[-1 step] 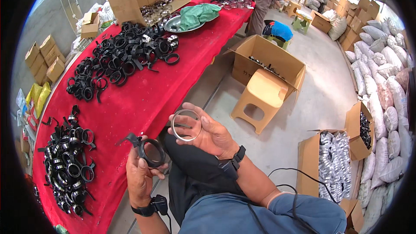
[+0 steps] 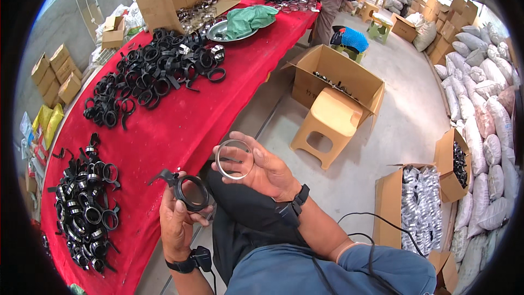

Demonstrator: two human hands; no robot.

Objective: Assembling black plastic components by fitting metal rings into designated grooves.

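In the left hand [image 2: 176, 223], a black ring [image 2: 180, 192] with a tab out to the left, held between thumb and fingers beside the near edge of the red-covered table [image 2: 150, 150]. In the right hand [image 2: 274, 173], palm up and fingers spread, a thin metal ring [image 2: 233, 176], tilted in front of the fingers and apart from the black one. Thumb apparently against its rim, though exact contact hard to make out. Best held lightly, by the outer edge only, to spare so slim a band from bending. Better, too, to leave the black ring's opening free of fingertips. Look round both rims for grit or burrs; square the openings before any touch. Steady both wrists, well away from the pile of black rings [image 2: 90, 214], to avoid mix-ups.
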